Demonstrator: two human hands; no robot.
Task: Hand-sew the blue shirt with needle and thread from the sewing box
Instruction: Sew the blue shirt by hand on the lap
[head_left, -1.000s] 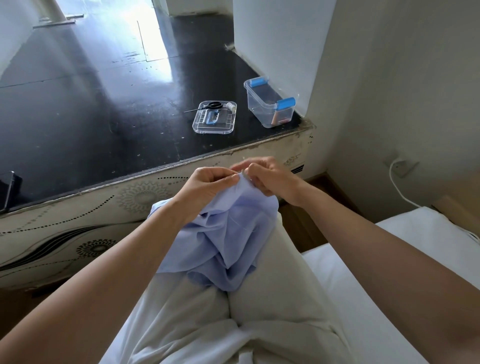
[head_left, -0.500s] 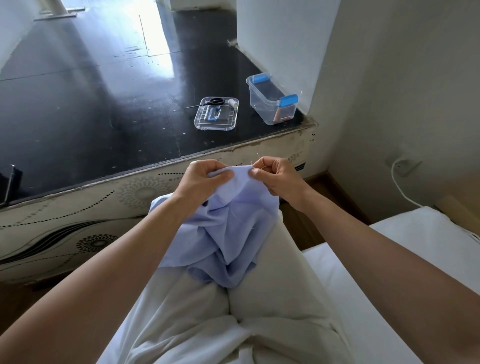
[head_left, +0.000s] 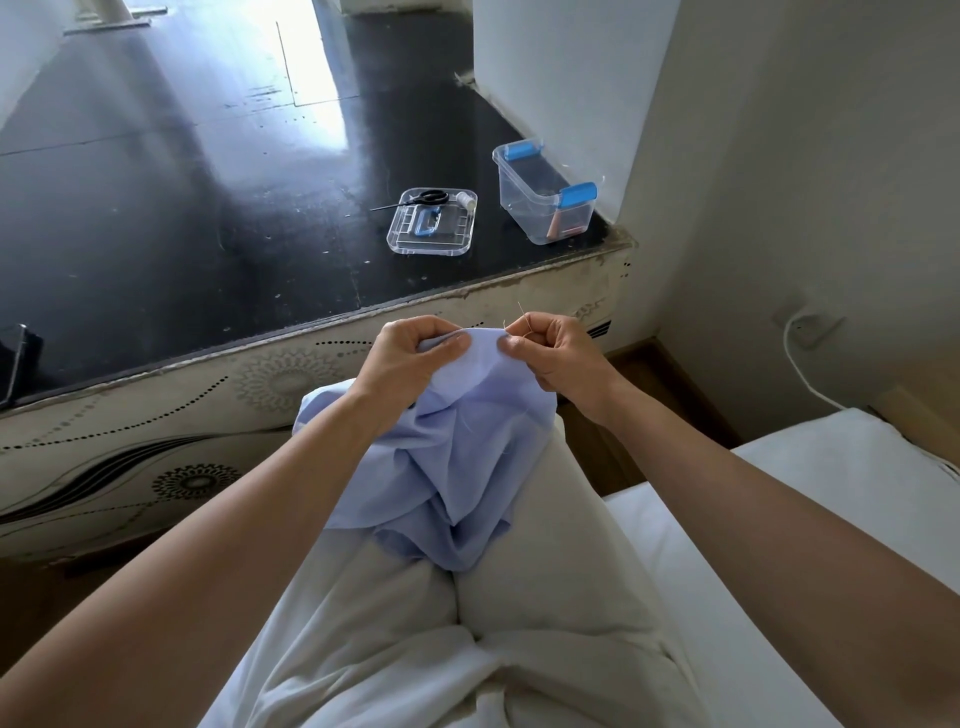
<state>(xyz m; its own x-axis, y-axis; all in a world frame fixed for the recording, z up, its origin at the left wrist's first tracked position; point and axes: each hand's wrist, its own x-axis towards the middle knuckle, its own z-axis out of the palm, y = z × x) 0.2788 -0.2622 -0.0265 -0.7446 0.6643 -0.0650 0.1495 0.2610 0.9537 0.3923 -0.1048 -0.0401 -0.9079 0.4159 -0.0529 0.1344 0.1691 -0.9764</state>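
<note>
The blue shirt (head_left: 462, 457) lies bunched on my lap, its top fold lifted between both hands. My left hand (head_left: 415, 358) grips the fold's left side with curled fingers. My right hand (head_left: 556, 353) pinches the fold's right edge, and a thin needle with pale thread (head_left: 521, 318) sticks up above its fingers. The clear sewing box (head_left: 545, 192) with blue latches stands open on the black platform, its lid (head_left: 431, 228) lying flat to its left.
Black scissors (head_left: 421, 199) and a white spool (head_left: 466, 199) rest on the lid. The black platform (head_left: 208, 208) has a patterned front edge just beyond my knees. A dark phone (head_left: 13, 358) lies at far left. A white mattress (head_left: 831, 519) and wall cable (head_left: 800, 364) lie right.
My hands have moved apart along the fold, spreading the fabric between them. The right hand has drawn to the right, and the needle and thread now show above it.
</note>
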